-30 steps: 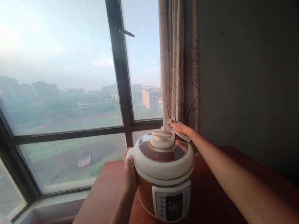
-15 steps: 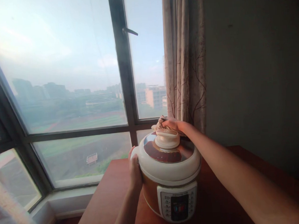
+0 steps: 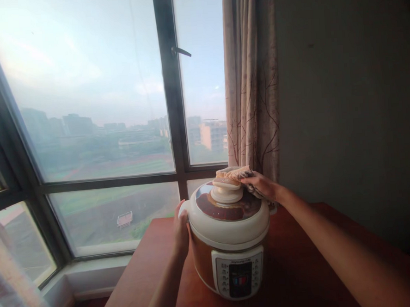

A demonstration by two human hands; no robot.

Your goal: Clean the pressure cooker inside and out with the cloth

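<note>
An electric pressure cooker (image 3: pixel 231 237) with a white rim and brown body stands upright on the table, its control panel facing me. Its lid knob (image 3: pixel 226 191) rises from the shiny dark centre of the lid. My left hand (image 3: pixel 181 226) is closed around the white side handle (image 3: pixel 184 207) at the cooker's left. In my right hand (image 3: pixel 262 185) is a crumpled cloth (image 3: pixel 236 172), gripped at the knob's right side. The cloth lies over the top and back of the knob, and part of it hangs down toward the lid.
The reddish-brown wooden table (image 3: pixel 139 278) carries the cooker. Behind it are a dark-framed window (image 3: pixel 175 127) and a patterned curtain (image 3: pixel 249 86). A grey wall (image 3: pixel 343 94) is at the right. A pale curtain (image 3: pixel 18 280) hangs at the lower left.
My right hand has moved right and down from behind the knob to its right side, with the cloth now draped across the knob. My left hand stays on the side handle.
</note>
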